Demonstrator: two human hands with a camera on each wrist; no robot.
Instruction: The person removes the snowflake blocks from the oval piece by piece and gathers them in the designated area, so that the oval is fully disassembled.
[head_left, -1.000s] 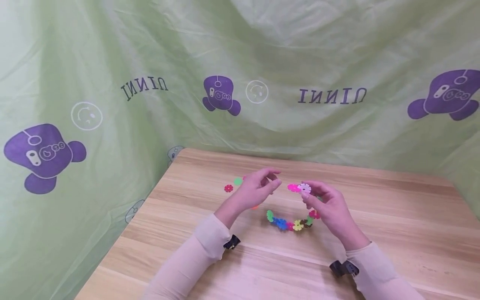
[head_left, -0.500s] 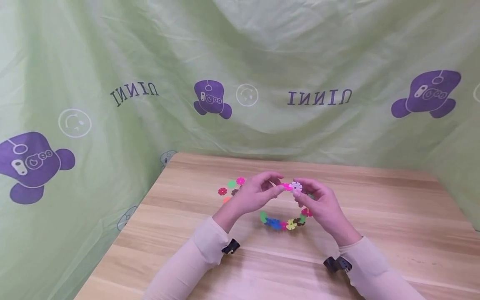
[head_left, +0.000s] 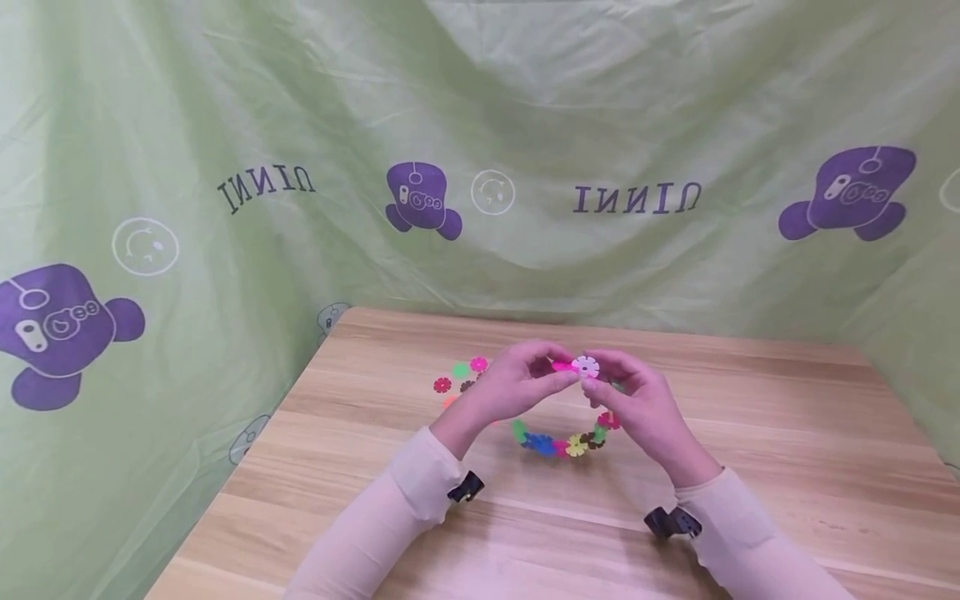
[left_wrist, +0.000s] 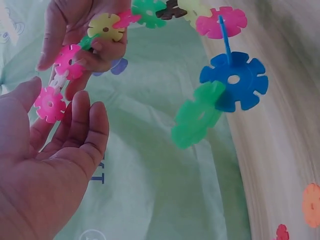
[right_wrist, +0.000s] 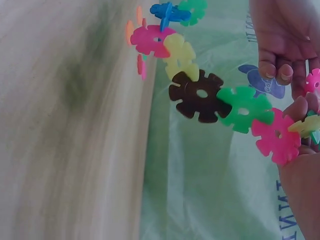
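Note:
A curved chain of interlocking flower discs (head_left: 543,445), in pink, blue, yellow, green, brown and white, hangs from the hands over the table. My right hand (head_left: 641,408) pinches it near its upper end, by the white disc (head_left: 587,360). At that end a pink disc (left_wrist: 44,104) lies between the thumb and fingers of my left hand (head_left: 513,387), which grips it from the other side. The far end carries a blue disc (left_wrist: 255,75) and a green disc (left_wrist: 187,130), both hanging free. In the right wrist view, a brown disc (right_wrist: 182,97) sits mid-chain.
Several loose flower discs lie on the wooden table (head_left: 360,467) beyond the left forearm, among them a red disc (head_left: 442,386) and a green disc (head_left: 460,371). A green printed curtain (head_left: 525,267) stands behind the table's back edge.
My left hand, apart from the chain a second ago, has come to the pink disc at its end. The two hands are now close together, the right still holding the chain.

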